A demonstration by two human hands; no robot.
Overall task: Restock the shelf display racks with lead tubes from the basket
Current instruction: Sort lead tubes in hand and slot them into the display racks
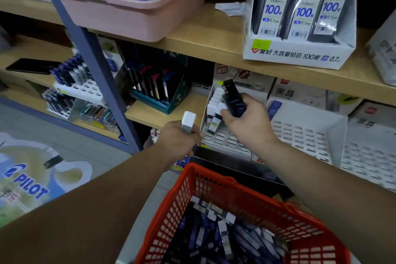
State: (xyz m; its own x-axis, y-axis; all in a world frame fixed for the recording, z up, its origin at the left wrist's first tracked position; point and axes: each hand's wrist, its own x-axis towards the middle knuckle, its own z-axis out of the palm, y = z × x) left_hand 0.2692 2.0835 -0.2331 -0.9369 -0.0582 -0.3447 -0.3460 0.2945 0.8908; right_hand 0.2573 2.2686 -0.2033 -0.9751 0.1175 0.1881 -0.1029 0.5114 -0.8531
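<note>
Lead tubes (225, 242) remain in quantity in the red basket (171, 210) at the bottom of the head view, below both forearms. They lie heaped and crossed, covering its floor.

Head view, hands. The left hand (177, 141) has its fingers curled round one white-capped tube (188, 122). It holds the tube upright just in front of the shelf (162, 115) edge, beside the rack and not yet in it. The right hand (246, 122) grips a small bunch of dark tubes (233, 98), their ends standing up over the display rack (227, 139). How many tubes are in the bunch cannot be counted.

Head view, stock. One row of tubes (215, 100) stands along the left side of that rack, and the rest of its slotted face shows bare. The neighbouring racks (300, 135) to the right also show bare slots, save a lone blue tube (274, 109) towards the back.

Assessment: the task appears to be at an early stage. One column is part-filled and the tubes in both hands await placement. The bulk of the basket and most of the rack space are outstanding.
</note>
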